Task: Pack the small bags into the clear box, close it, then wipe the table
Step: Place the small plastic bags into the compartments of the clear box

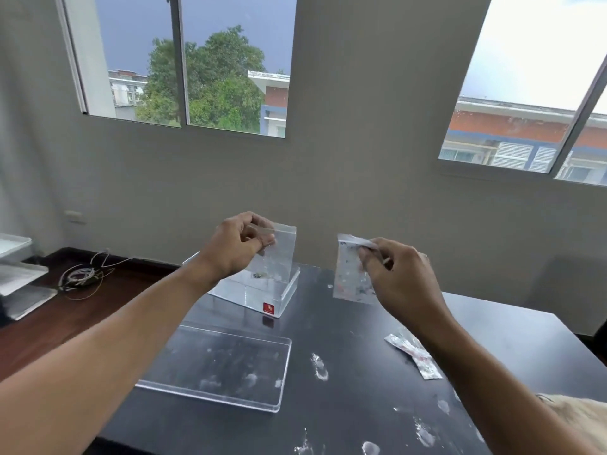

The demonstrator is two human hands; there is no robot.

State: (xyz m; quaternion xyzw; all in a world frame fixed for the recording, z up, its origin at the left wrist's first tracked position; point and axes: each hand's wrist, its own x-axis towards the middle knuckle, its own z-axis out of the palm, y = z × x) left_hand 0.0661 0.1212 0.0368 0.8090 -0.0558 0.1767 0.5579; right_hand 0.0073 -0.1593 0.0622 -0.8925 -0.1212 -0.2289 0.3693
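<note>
My left hand (235,246) pinches the top of a small clear bag (279,254) and holds it up above the clear box (259,295), which stands open on the black table (345,339) and carries a red label. To the right, my right hand (399,274) grips a second small bag (349,274) holding coloured bits, raised over the table. The box's clear lid (220,366) lies flat near me. Another small bag (415,354) lies on the table, partly hidden by my right forearm.
White powdery smears (320,367) dot the table's front and right. A coil of white cable (80,275) rests on the brown surface at left, beside stacked trays (19,280). A beige cloth (578,415) shows at the right edge.
</note>
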